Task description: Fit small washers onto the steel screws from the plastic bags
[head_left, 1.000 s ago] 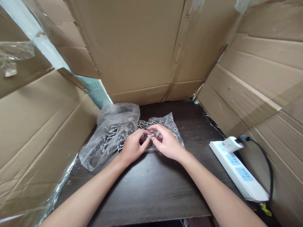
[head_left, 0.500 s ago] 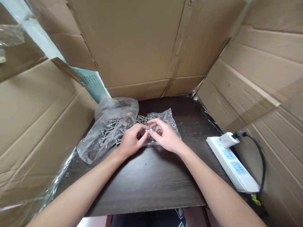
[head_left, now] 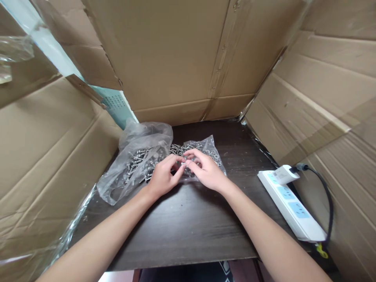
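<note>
A small shiny metal bolt [head_left: 183,163] is pinched between my two hands, just above the table's middle. My left hand [head_left: 165,175] has its thumb and forefinger closed on the bolt's left end. From the other side, the thumb and fingers of my right hand [head_left: 206,170] close on its right end and cover part of it. Behind my left hand lies a clear plastic bag [head_left: 113,187] with several bolts in it. Another clear bag [head_left: 210,142] is spread beyond my right hand, with bolts and ring-shaped washers or nuts on it.
A white power strip [head_left: 289,207] with a plugged-in adapter [head_left: 284,174] and black cable stands at the right. Cardboard walls [head_left: 176,58] enclose the dark table [head_left: 182,231] at the back and both sides. Its front edge is near my body.
My fingertips have drawn closer together round the bolt, so less of it shows. The whole view has shifted slightly.
</note>
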### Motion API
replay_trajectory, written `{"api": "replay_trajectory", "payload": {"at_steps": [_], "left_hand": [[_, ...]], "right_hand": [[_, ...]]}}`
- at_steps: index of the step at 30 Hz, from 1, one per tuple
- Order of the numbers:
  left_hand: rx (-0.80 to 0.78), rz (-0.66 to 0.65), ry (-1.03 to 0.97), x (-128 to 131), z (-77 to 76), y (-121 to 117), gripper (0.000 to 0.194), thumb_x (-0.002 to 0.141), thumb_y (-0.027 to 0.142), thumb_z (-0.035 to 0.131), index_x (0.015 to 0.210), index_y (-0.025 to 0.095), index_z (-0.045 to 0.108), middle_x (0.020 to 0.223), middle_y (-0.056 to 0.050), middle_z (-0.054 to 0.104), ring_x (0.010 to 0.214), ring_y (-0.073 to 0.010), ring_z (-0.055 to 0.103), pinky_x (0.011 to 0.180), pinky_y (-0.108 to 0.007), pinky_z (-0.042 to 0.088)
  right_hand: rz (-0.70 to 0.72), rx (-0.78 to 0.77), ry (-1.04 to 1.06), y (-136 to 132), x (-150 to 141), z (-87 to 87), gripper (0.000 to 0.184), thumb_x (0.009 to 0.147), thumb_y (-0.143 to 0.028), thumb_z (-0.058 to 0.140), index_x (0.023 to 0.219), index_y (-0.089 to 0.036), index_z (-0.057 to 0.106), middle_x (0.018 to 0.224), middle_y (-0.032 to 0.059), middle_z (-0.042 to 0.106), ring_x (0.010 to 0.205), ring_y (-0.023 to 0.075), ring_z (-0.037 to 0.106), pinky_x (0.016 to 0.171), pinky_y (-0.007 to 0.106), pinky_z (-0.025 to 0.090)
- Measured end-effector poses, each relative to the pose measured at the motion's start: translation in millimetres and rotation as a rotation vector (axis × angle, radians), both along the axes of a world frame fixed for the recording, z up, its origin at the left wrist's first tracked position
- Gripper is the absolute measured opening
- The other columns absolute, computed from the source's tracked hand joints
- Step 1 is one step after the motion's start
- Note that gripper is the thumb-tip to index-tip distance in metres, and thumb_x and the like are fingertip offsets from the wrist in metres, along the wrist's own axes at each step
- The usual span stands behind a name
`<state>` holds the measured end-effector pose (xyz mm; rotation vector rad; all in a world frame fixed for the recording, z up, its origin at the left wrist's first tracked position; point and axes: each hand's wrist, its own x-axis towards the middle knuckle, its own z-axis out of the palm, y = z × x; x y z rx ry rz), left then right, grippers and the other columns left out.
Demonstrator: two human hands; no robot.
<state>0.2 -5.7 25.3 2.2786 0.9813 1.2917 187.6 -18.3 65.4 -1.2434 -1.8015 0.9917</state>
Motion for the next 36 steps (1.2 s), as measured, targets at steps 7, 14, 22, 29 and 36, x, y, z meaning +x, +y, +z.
{"api": "replay_trajectory", "payload": {"at_steps": [7, 14, 22, 29, 36], "left_hand": [[-0.005, -0.001, 0.007, -1.2, -1.3, 0.5, 0.009, 0.098, 0.019, 0.06, 0.104, 0.018, 0.066, 0.091, -0.003, 0.069, 0.068, -0.0119, 0.062, 0.065, -0.023, 0.049], [-0.056, 0.003, 0.023, 0.9, -2.0, 2.0, 0.007, 0.097, 0.021, 0.06, 0.102, 0.018, 0.065, 0.092, -0.003, 0.071, 0.068, -0.0126, 0.065, 0.067, -0.025, 0.051], [-0.084, -0.02, 0.008, 1.1, -3.5, 0.3, 0.008, 0.097, 0.022, 0.058, 0.102, 0.018, 0.062, 0.09, -0.003, 0.07, 0.072, -0.0143, 0.066, 0.071, -0.026, 0.052], [-0.078, -0.012, 0.031, 0.4, -4.3, 1.0, 0.007, 0.095, 0.02, 0.057, 0.101, 0.018, 0.061, 0.088, -0.003, 0.069, 0.072, -0.0149, 0.065, 0.069, -0.026, 0.051], [-0.085, -0.005, 0.01, 0.6, -3.2, -0.4, 0.009, 0.097, 0.022, 0.057, 0.103, 0.018, 0.062, 0.09, -0.003, 0.071, 0.074, -0.0154, 0.066, 0.072, -0.027, 0.053]], "right_hand": [[0.012, 0.042, -0.008, -0.2, -0.2, -0.4, 0.028, 0.091, -0.026, 0.063, 0.118, -0.02, 0.062, 0.11, 0.0069, 0.067, 0.075, 0.0134, 0.061, 0.072, 0.032, 0.051], [0.031, 0.153, -0.059, -0.8, 1.1, -0.2, 0.029, 0.089, -0.015, 0.061, 0.117, -0.021, 0.063, 0.111, 0.005, 0.067, 0.071, 0.0113, 0.059, 0.072, 0.03, 0.051], [0.069, 0.12, -0.111, -1.6, 1.4, 1.9, 0.024, 0.097, -0.022, 0.054, 0.12, -0.021, 0.062, 0.111, 0.0073, 0.069, 0.092, 0.0183, 0.066, 0.081, 0.033, 0.052], [0.046, 0.096, -0.102, -3.1, 0.5, 2.7, 0.031, 0.091, -0.02, 0.06, 0.122, -0.02, 0.061, 0.112, 0.0066, 0.067, 0.07, 0.012, 0.059, 0.072, 0.031, 0.051], [0.066, 0.012, -0.106, -1.8, 1.4, 4.0, 0.026, 0.101, -0.029, 0.048, 0.121, -0.021, 0.064, 0.086, 0.002, 0.07, 0.071, 0.0154, 0.062, 0.07, 0.031, 0.048]]}}
